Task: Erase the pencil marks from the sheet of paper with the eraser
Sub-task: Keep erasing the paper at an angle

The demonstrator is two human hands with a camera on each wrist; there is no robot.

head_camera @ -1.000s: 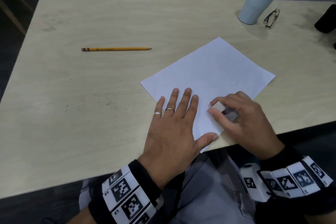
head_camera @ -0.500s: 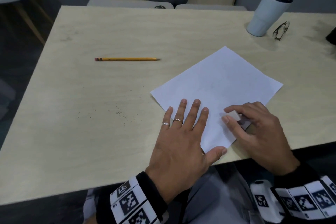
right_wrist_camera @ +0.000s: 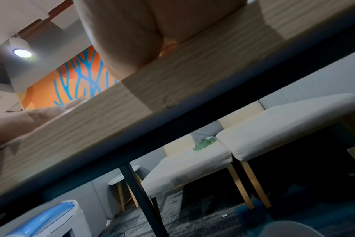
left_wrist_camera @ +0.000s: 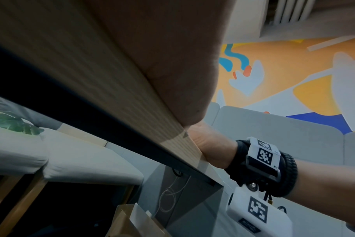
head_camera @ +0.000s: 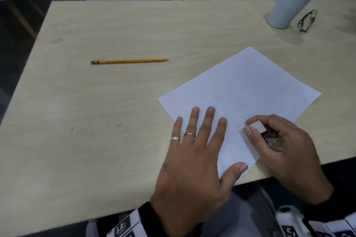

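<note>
A white sheet of paper (head_camera: pixel 244 90) lies turned like a diamond near the table's front edge. My left hand (head_camera: pixel 194 152) presses flat on its near left part, fingers spread and straight, thumb at the paper's near corner. My right hand (head_camera: pixel 269 138) pinches a small whitish eraser (head_camera: pixel 257 126) between thumb and fingers and holds it down on the paper's near right side. No pencil marks show clearly on the sheet. Both wrist views show only the table's edge from below and the heel of a hand.
A yellow pencil (head_camera: pixel 129 61) lies on the light wooden table (head_camera: pixel 96 111) to the far left of the paper. Dark eraser crumbs (head_camera: pixel 123 127) are scattered left of my left hand. A white tumbler (head_camera: pixel 292 0) and folded glasses (head_camera: pixel 307 20) stand at the back right.
The right hand with the eraser has slid slightly along the paper's near right side. The head view has shifted. The left hand stays flat on the sheet.
</note>
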